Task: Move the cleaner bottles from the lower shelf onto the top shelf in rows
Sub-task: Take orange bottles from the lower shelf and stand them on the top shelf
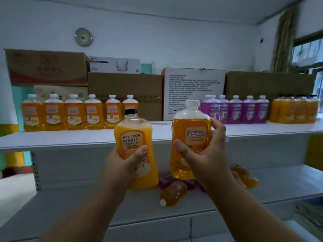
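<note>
Orange liquid nearly fills both bottles I have in my hands, so I judge them fairly heavy, with smooth clear plastic walls that could slip and may give a little under a squeeze. My left hand is wrapped round the lower body of the black-cap bottle, thumb across its label; my right hand grips the white-cap bottle at mid-body, thumb on the front, fingers round the far side. That mid-body hold seems the safest, better than the narrow neck. Both are raised in front of the top shelf, not yet set down. The white-cap label reads 地板清洁剂; the other carries Japanese lines, roughly 床のドアや窓を強く掃除する, with small English below that I cannot fully make out. Rows of orange bottles and purple bottles already stand on top; a few bottles lie tumbled on the lower shelf.
</note>
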The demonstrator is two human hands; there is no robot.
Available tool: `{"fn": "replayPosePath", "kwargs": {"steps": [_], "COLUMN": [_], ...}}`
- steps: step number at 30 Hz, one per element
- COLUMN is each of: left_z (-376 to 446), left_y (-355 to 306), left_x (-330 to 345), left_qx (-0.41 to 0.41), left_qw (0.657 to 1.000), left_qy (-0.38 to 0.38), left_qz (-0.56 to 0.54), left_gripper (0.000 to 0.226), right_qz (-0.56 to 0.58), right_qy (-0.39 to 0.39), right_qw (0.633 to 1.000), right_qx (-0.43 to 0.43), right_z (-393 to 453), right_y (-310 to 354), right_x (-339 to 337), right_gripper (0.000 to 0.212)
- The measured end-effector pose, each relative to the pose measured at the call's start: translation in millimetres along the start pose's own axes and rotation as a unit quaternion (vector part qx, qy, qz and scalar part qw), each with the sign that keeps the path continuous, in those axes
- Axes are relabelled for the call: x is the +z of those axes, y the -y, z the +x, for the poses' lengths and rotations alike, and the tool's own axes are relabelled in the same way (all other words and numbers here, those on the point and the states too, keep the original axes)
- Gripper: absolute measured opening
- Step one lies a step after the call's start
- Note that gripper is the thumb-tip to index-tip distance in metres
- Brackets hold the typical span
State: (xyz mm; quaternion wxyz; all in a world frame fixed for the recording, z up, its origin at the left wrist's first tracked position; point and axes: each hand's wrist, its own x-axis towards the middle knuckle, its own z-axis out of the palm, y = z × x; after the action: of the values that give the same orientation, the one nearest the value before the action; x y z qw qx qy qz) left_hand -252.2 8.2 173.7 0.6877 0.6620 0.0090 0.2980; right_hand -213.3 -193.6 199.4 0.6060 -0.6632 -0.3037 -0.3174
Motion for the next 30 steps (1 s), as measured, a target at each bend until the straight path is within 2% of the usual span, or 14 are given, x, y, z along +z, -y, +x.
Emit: {"fn": "replayPosePath", "kwargs": {"steps": [4, 11, 15, 18, 22, 26, 30], "left_z": [27.4, 77.1, 96.6, 100.8, 82.8, 53.8, 41.3], "left_y": [-9.4, -10.6, -15.0, -20.7, -23.7, -22.6, -32.8], "left_x": [36.9, 54.5, 21.1, -15.4, -79.1, -150.0, -217.6], "left_qx": [0.009, 0.006, 0.012, 0.020, 0.032, 0.017, 0.018], "left_qw": [0.999, 0.997, 0.999, 1.000, 0.997, 0.986, 0.973], "left_qy": [0.048, 0.079, 0.043, 0.003, -0.067, -0.155, -0.217], "left_qz": [0.017, 0.010, 0.007, 0.017, 0.030, 0.061, 0.078], "left_gripper": [0.063, 0.060, 0.068, 0.072, 0.071, 0.075, 0.077], "right_qz": [-0.040, -0.073, -0.046, -0.016, 0.028, 0.072, 0.099], "right_qy": [-0.026, -0.060, -0.043, -0.012, 0.029, 0.056, 0.113], "right_qw": [0.999, 0.995, 0.998, 0.999, 0.999, 0.996, 0.988], "right_qx": [-0.009, 0.010, 0.021, 0.027, 0.014, 0.014, 0.032], "right_z": [17.3, 48.5, 62.6, 69.8, 70.3, 67.1, 66.2], "right_y": [-10.3, -21.7, -24.4, -27.0, -21.6, -5.6, 17.7], "right_x": [-23.0, -23.8, 12.5, 51.8, 117.9, 189.1, 265.3], "right_gripper": [0.100, 0.091, 0.097, 0.093, 0.079, 0.087, 0.081]}}
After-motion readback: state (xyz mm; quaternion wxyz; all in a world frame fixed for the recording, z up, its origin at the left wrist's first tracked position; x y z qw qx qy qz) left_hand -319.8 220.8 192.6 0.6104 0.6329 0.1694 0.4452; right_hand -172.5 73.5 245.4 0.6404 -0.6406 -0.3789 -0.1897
